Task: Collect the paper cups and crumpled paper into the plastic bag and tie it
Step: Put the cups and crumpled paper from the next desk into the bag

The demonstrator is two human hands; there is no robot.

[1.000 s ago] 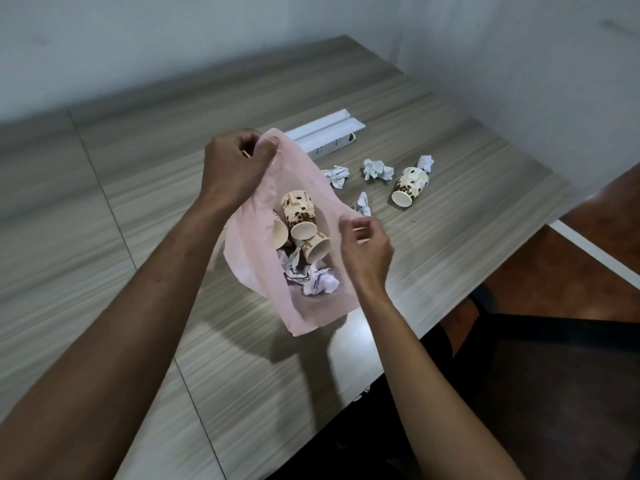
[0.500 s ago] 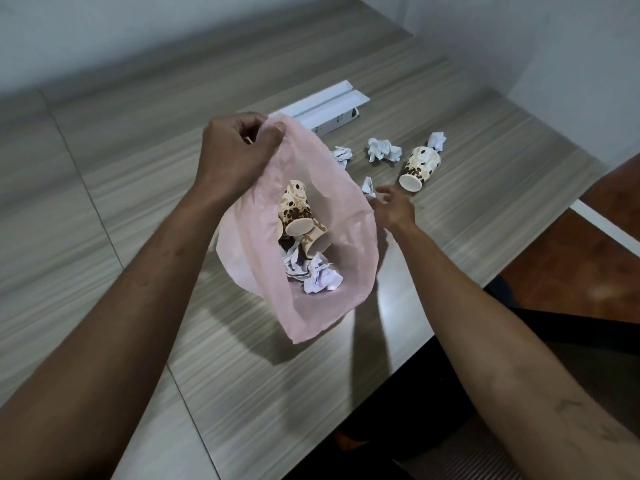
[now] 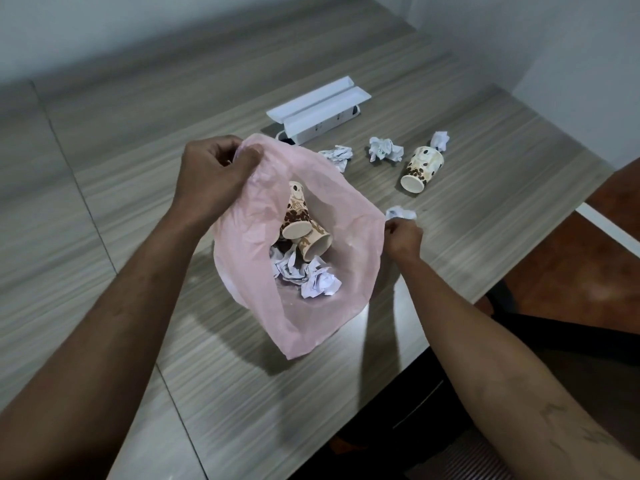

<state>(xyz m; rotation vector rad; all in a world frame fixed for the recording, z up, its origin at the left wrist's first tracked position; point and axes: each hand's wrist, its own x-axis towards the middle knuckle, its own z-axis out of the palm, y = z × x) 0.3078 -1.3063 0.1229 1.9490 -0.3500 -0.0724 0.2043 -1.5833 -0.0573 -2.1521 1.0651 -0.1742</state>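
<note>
A pink plastic bag [image 3: 311, 317] stands open on the wooden table [image 3: 121, 140], with two brown-patterned paper cups [image 3: 296, 216] and several crumpled papers [image 3: 311, 277] inside. My left hand [image 3: 211, 178] grips the bag's rim at the upper left and holds it up. Just off the bag's right edge, my right hand [image 3: 403, 235] pinches a crumpled paper ball [image 3: 401, 213]. Another paper cup [image 3: 422, 166] lies on its side farther right. Three crumpled balls lie loose near it: one close to the bag [image 3: 337, 154], a middle one [image 3: 385, 150], one behind the cup [image 3: 440, 140].
A long white box with a power strip [image 3: 318, 107] lies behind the bag. The table's right edge [image 3: 519, 278] runs diagonally close to my right arm, with brown floor beyond. A pale wall stands behind the table.
My right hand let go of the bag's rim, reached right to the nearest crumpled ball and now holds it beside the bag. My left hand kept its grip on the rim.
</note>
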